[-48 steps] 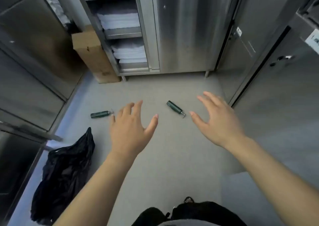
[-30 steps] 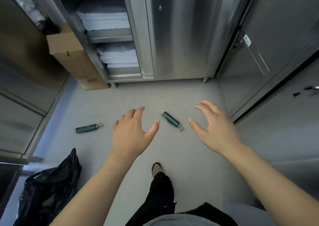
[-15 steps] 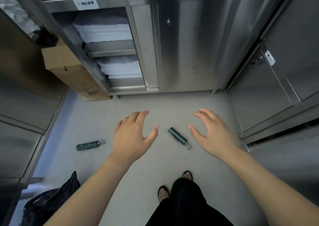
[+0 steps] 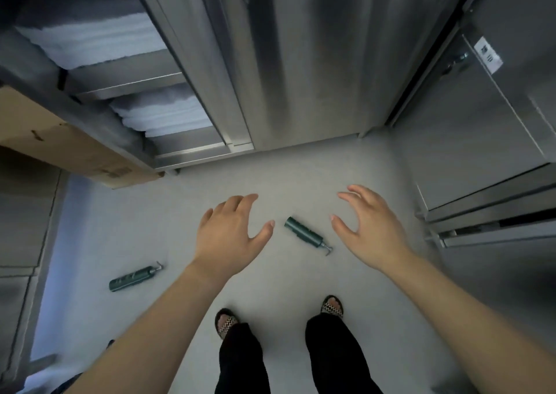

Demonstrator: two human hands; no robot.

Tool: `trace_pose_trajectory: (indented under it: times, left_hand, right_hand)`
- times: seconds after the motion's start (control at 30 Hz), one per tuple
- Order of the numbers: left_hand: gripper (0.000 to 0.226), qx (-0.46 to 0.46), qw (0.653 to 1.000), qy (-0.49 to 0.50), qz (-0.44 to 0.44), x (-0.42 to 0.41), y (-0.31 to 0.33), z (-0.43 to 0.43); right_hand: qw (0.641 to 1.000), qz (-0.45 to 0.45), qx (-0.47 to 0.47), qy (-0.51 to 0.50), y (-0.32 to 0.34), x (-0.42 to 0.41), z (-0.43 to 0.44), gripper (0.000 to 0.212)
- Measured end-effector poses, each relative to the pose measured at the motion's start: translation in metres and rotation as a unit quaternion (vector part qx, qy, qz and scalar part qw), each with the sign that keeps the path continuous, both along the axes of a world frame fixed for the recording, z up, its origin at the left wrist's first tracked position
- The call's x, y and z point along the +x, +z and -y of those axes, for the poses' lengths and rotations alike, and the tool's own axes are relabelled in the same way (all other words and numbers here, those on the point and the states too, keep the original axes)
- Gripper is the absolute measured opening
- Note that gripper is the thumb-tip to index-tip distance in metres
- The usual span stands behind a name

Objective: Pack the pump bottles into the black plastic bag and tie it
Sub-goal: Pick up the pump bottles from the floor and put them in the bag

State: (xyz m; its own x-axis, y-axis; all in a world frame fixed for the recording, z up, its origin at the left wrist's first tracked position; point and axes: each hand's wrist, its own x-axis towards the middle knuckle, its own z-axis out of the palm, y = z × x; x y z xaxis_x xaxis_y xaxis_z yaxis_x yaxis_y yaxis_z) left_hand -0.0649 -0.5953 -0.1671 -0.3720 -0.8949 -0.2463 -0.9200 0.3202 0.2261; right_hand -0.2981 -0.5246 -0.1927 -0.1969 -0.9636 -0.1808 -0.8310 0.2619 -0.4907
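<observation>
Reaching out over the grey floor (image 4: 301, 183), the person is standing with both arms stretched forward. The left hand (image 4: 231, 231) is spread open and is holding nothing. The right hand (image 4: 370, 225) is open too, with the fingers a little bent, and it is also holding nothing. One green pump bottle (image 4: 304, 234) is lying on its side on the floor, and it is showing between the two hands. The hands are looking high above it, not touching it. A second pump bottle (image 4: 132, 278) is lying on its side further to the left, well apart from the first one. The black plastic bag is hardly showing; only a dark bit at the bottom left edge may be it, and it is too small to tell. Folded white towels (image 4: 162, 113) are sitting in the steel cabinet (image 4: 301, 62) ahead. The picking-up step is just starting, I think. Next, the person is probably needing to bend down low and close a hand around the nearer bottle
</observation>
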Motion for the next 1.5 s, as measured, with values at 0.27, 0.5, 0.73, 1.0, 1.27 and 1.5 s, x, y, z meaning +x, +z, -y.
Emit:
trace_pose_trajectory:
  times: [0.27, 0.5, 0.73, 1.0, 1.27, 1.5]
  left_hand:
    - [0.057, 0.036, 0.992, -0.118, 0.02, -0.021, -0.194, 0.06]
    - [0.059, 0.035, 0.982, -0.182, 0.023, -0.047, -0.437, 0.076]
    - [0.058, 0.03, 0.978, -0.203, 0.033, -0.078, -0.627, 0.081]
    - [0.055, 0.047, 0.973, -0.22, -0.052, -0.092, -0.728, 0.071]
    - [0.066, 0.083, 0.944, -0.319, 0.018, -0.12, -0.765, 0.091]
    - [0.068, 0.066, 0.973, -0.212, 0.064, -0.105, -0.774, 0.091]
  right_hand:
    - [0.998, 0.014, 0.015, -0.052, -0.185, 0.004, 0.029, 0.049]
    - [0.997, -0.005, 0.044, -0.066, -0.414, -0.027, 0.028, 0.05]
    - [0.997, -0.031, 0.05, -0.058, -0.588, -0.063, 0.014, 0.05]
    - [0.996, 0.022, 0.049, -0.074, -0.678, -0.062, 0.001, 0.048]
    - [0.995, 0.041, 0.05, -0.073, -0.69, -0.061, -0.001, 0.048]
    - [0.995, 0.056, 0.028, -0.081, -0.691, -0.064, -0.009, 0.048]
